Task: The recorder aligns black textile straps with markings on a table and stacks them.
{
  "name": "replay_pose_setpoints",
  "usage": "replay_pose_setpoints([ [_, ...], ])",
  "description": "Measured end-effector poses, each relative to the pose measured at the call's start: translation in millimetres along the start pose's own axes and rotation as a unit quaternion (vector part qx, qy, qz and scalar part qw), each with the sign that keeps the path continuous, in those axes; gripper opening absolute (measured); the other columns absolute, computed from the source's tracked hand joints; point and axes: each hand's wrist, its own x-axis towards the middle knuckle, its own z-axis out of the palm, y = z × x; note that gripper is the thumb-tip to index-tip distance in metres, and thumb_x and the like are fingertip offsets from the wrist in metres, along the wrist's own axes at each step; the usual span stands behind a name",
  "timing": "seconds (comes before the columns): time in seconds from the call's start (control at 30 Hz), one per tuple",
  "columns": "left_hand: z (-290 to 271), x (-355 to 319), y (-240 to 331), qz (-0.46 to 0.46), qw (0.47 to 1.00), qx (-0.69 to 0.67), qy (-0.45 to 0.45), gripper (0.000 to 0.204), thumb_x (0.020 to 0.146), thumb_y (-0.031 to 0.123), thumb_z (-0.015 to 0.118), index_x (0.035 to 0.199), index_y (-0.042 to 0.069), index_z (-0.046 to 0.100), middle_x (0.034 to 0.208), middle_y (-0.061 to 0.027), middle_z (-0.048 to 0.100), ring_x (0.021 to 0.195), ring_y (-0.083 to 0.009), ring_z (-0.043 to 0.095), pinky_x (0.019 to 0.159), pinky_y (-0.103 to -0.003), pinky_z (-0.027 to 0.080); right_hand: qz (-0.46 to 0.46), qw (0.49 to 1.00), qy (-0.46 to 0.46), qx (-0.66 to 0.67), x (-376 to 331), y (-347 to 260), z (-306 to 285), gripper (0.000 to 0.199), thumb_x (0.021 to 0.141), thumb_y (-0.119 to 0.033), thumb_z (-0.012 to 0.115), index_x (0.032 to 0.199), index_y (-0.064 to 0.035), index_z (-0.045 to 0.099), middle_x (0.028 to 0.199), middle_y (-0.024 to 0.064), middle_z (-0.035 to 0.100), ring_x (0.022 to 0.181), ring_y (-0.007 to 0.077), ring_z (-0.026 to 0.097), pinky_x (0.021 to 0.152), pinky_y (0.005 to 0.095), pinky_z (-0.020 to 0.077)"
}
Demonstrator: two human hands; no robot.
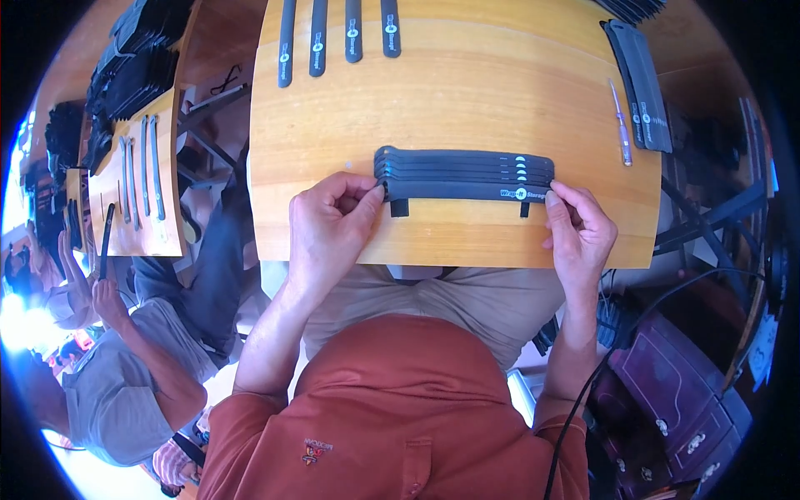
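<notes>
Stack of black straps (463,173) lies crosswise on the wooden board (467,92).
Left hand (327,223) pinches its left end, right hand (577,227) its right end; equally near.

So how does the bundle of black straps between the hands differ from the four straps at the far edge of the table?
The bundle of straps lies crosswise, while the four far straps point away from the person. The bundle is packed edge to edge; the far straps lie apart with gaps. The left hand and right hand pinch the bundle's ends; nothing touches the far straps. All are long, black, with a pale mark, on the wooden table.
</notes>
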Motion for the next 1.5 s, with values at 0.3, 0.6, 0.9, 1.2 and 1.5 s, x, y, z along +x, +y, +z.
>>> replay_pose_setpoints([
  [0.3,3.0,0.8,-2.8,0.01,1.0,-0.006,-0.006,0.01,0.095,0.005,0.075,0.099,-0.005,0.073,0.075,-0.0012,0.069,0.06,-0.0034,0.059,0.054,-0.019,0.047,-0.014,0.999,0.02,-0.034,0.0,-0.7,0.7,0.013,0.094,0.003,0.071,0.106,0.0055,0.074,0.083,0.0054,0.066,0.063,0.0066,0.057,0.051,0.0222,0.0438],
  [0.6,1.1,1.7,-7.6,-0.009,1.0,-0.027,0.009,0.01,0.093,0.004,0.076,0.098,-0.005,0.075,0.075,-0.0002,0.07,0.066,-0.0029,0.06,0.059,-0.02,0.048,-0.082,0.994,0.034,-0.069,1.0,5.6,4.2,0.013,0.09,0.004,0.072,0.103,0.0059,0.074,0.084,0.0116,0.07,0.067,0.0143,0.064,0.062,0.0268,0.0492],
  [0.9,2.8,1.6,-5.2,-0.006,1.0,-0.024,0.01,0.01,0.093,0.002,0.076,0.099,-0.006,0.074,0.077,-0.0011,0.071,0.068,-0.0027,0.06,0.062,-0.02,0.048,-0.111,0.99,0.039,-0.082,1.5,3.7,3.2,0.013,0.089,0.006,0.072,0.102,0.0059,0.074,0.086,0.0133,0.071,0.069,0.0167,0.067,0.062,0.0279,0.0517],
  [1.2,1.7,1.4,-4.8,-0.007,1.0,-0.021,0.008,0.01,0.093,0.002,0.076,0.099,-0.006,0.074,0.079,-0.0015,0.071,0.068,-0.003,0.06,0.063,-0.02,0.049,-0.119,0.989,0.043,-0.072,1.6,6.9,4.9,0.014,0.087,0.009,0.071,0.101,0.0055,0.074,0.086,0.0142,0.071,0.069,0.0185,0.068,0.062,0.0284,0.0517],
  [1.5,2.2,1.1,-1.6,-0.01,1.0,-0.018,0.01,0.011,0.093,0.004,0.076,0.099,-0.006,0.074,0.078,-0.0018,0.072,0.068,-0.0033,0.061,0.062,-0.02,0.049,-0.118,0.988,0.048,-0.084,1.5,7.3,6.4,0.011,0.088,0.007,0.072,0.099,0.006,0.074,0.084,0.0132,0.071,0.067,0.0175,0.067,0.061,0.0285,0.0522],
])
